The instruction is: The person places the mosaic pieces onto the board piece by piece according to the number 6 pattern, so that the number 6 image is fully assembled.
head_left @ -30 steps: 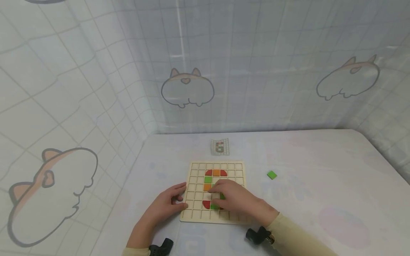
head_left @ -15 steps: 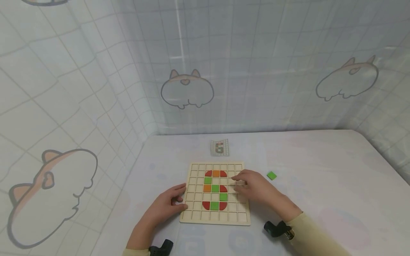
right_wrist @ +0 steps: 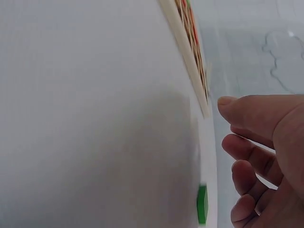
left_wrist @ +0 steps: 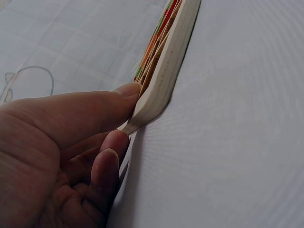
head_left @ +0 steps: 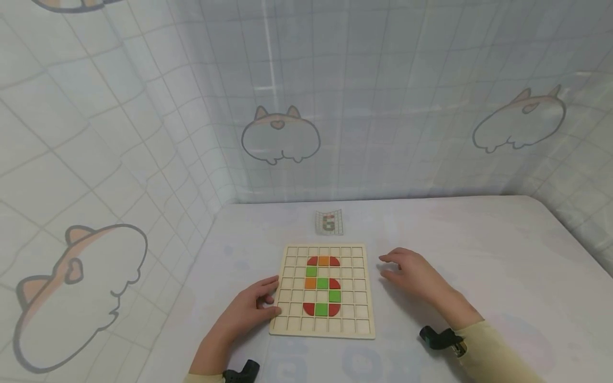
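Observation:
A square wooden grid board (head_left: 354, 314) lies on the table, with red, orange and green tiles (head_left: 322, 283) set in its cells as a figure-like shape. My left hand (head_left: 244, 306) holds the board at its left edge; in the left wrist view the thumb (left_wrist: 95, 111) lies over the rim, fingertips just below. To the board's right, my right hand (head_left: 414, 271) hovers with nothing in it, thumb and fingers apart. A loose green square tile (right_wrist: 203, 204) shows on the table in the right wrist view; in the head view the right hand hides it.
Behind the board lies a small card (head_left: 329, 222) with a similar gridded pattern. The white cloth-covered table (head_left: 479, 234) runs back to a hanging sheet (head_left: 383, 106) printed with cartoon animals, and another side of it (head_left: 110, 175) closes off the left.
My right hand has lifted off the tiles on the board and moved right, past its edge, over the loose green tile. The left hand has stayed at the board's edge.

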Available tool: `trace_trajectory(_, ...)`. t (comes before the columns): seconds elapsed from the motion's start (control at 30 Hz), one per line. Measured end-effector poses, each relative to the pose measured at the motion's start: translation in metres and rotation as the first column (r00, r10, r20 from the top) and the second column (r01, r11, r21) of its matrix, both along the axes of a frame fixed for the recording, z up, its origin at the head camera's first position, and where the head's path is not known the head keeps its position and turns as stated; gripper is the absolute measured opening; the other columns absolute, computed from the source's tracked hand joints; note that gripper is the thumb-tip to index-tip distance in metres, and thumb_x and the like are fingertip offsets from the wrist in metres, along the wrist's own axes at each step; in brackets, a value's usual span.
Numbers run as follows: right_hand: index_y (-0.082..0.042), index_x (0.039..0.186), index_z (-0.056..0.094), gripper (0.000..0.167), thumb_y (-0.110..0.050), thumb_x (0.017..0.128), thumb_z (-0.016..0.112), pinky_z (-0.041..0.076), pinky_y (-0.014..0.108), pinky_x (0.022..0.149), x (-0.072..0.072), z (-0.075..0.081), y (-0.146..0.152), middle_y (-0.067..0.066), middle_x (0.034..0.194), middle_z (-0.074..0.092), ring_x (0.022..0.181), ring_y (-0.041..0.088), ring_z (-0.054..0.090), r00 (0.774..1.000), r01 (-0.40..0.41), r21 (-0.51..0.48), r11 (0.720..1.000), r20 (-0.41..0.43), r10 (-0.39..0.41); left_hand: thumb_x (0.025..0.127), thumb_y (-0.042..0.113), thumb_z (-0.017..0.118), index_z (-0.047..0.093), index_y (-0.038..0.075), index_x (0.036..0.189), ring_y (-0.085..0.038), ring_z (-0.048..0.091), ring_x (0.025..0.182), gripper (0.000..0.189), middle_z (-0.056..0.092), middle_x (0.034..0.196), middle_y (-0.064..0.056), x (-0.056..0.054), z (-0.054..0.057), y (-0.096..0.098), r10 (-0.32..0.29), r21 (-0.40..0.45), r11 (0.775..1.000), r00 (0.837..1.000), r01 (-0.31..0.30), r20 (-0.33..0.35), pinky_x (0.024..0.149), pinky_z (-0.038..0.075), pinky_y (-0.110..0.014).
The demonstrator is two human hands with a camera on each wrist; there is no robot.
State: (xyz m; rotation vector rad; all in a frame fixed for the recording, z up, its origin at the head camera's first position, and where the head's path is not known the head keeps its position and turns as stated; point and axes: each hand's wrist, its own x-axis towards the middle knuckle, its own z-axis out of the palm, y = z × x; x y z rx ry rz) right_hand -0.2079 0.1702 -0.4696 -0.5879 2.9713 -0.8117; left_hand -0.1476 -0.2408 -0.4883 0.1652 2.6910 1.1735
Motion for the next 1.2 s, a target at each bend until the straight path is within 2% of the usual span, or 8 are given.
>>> trace_trajectory(0.17, -0.004, 0.120, 0.071, 0.037, -0.021, 0.087, 0.076, 0.048, 0.049, 0.090, -0.004, -0.002, 0.020, 0.011, 0.115, 0.064, 0.107, 0.030, 0.060, 0.999, 0.051, 0.024, 0.998, -0.002, -0.051, 0.078, 0.025, 0.086, 0.058, 0.010, 0.140, -0.014, 0.054, 0.092, 0.069, 0.051, 0.142, 0.008, 0.000, -0.001, 0.000, 0.002, 0.007, 1.000, 1.000, -0.002, -0.004, 0.070, 0.047, -0.024)
trace_trajectory(0.3, -0.004, 0.119, 0.071, 0.037, -0.021, 0.086, 0.077, 0.048, 0.050, 0.088, -0.006, -0.005, 0.030, 0.014, 0.113, 0.063, 0.103, 0.032, 0.060, 0.997, 0.081, 0.039, 0.996, 0.012, -0.081, 0.077, 0.025, 0.086, 0.058, 0.011, 0.140, -0.013, 0.054, 0.091, 0.069, 0.051, 0.141, 0.010, 0.001, -0.001, 0.001, 0.012, 0.000, 1.000, 1.000, -0.012, -0.001, 0.070, 0.047, -0.024)
trace_trajectory(0.53, -0.005, 0.110, 0.075, 0.029, -0.020, 0.085, 0.078, 0.049, 0.050, 0.086, -0.005, -0.012, 0.040, 0.012, 0.106, 0.064, 0.099, 0.030, 0.061, 0.996, 0.088, 0.031, 0.996, 0.011, -0.088, 0.078, 0.026, 0.086, 0.058, 0.011, 0.140, -0.013, 0.054, 0.092, 0.070, 0.051, 0.142, 0.009, 0.001, -0.001, 0.001, 0.006, 0.001, 1.000, 1.000, -0.006, -0.001, 0.070, 0.047, -0.024)
trace_trajectory(0.9, -0.008, 0.105, 0.076, 0.019, -0.014, 0.087, 0.076, 0.050, 0.047, 0.081, -0.003, -0.010, 0.044, 0.008, 0.103, 0.066, 0.094, 0.026, 0.062, 0.999, 0.049, -0.005, 0.999, -0.010, -0.049, 0.079, 0.025, 0.085, 0.057, 0.011, 0.140, -0.015, 0.054, 0.093, 0.069, 0.050, 0.142, 0.009, 0.000, 0.001, 0.000, -0.005, 0.009, 1.000, 1.000, 0.005, 0.003, 0.071, 0.047, -0.024)
trace_trajectory(1.03, -0.006, 0.109, 0.075, 0.023, -0.013, 0.087, 0.076, 0.050, 0.047, 0.081, -0.003, -0.010, 0.045, 0.007, 0.103, 0.066, 0.094, 0.025, 0.062, 0.998, 0.058, -0.002, 0.998, -0.005, -0.058, 0.079, 0.026, 0.085, 0.057, 0.011, 0.140, -0.015, 0.054, 0.093, 0.069, 0.051, 0.142, 0.009, 0.001, 0.001, 0.000, -0.007, 0.005, 1.000, 1.000, 0.007, 0.004, 0.071, 0.047, -0.024)
trace_trajectory(1.2, -0.003, 0.112, 0.073, 0.027, -0.015, 0.087, 0.075, 0.049, 0.050, 0.086, -0.005, -0.010, 0.046, 0.009, 0.104, 0.068, 0.101, 0.032, 0.063, 0.996, 0.089, 0.023, 0.996, 0.017, -0.090, 0.079, 0.026, 0.085, 0.058, 0.011, 0.140, -0.014, 0.054, 0.093, 0.069, 0.050, 0.142, 0.010, 0.000, 0.001, -0.001, -0.007, -0.001, 1.000, 1.000, 0.007, 0.003, 0.072, 0.047, -0.025)
